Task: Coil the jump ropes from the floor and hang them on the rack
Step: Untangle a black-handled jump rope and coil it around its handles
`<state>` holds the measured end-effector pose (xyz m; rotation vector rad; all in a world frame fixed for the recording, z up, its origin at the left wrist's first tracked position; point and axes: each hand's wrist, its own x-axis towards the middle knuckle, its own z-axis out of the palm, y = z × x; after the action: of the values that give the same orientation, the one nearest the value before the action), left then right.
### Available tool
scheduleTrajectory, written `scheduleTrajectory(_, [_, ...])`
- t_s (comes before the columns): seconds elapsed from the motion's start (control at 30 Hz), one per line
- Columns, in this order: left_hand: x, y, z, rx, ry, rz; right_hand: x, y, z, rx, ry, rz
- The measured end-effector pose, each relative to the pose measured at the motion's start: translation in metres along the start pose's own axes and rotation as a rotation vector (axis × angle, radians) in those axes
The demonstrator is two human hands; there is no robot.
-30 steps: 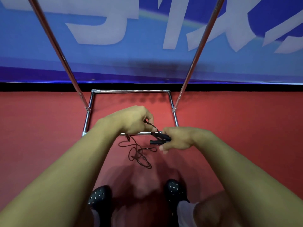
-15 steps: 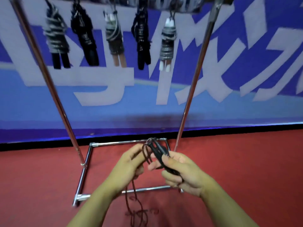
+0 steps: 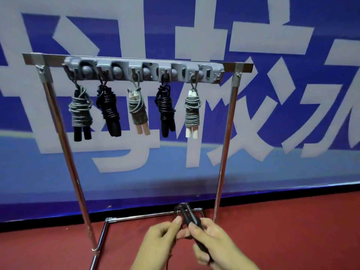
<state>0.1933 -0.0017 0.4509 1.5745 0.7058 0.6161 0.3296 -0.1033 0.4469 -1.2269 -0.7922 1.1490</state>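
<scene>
Behind the hands, rack (image 3: 226, 133) with five coiled ropes (image 3: 109, 110) now in view; right hand (image 3: 216, 244) grips black handles (image 3: 190, 218), left hand (image 3: 159, 242) pinches cord.

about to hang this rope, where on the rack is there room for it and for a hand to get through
The hook bar is crowded: five coiled ropes hang along it. Bare room seems to remain only at its right end, past the white-handled rope, toward the right post. Below the bundles, the span between both posts is open for a hand. Both hands hold the black rope low there.
</scene>
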Motion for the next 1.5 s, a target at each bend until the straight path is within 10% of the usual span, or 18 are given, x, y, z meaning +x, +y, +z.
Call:
scheduleTrajectory(0.47, [-0.007,0.043,0.034,-0.083,0.163,0.110,-0.003,-0.032,0.021,0.095,0.424,-0.255])
scheduleTrajectory(1.5, [-0.137,0.240,-0.012,0.439,0.203,0.247,-0.131,-0.198,0.084,-0.254,0.306,-0.507])
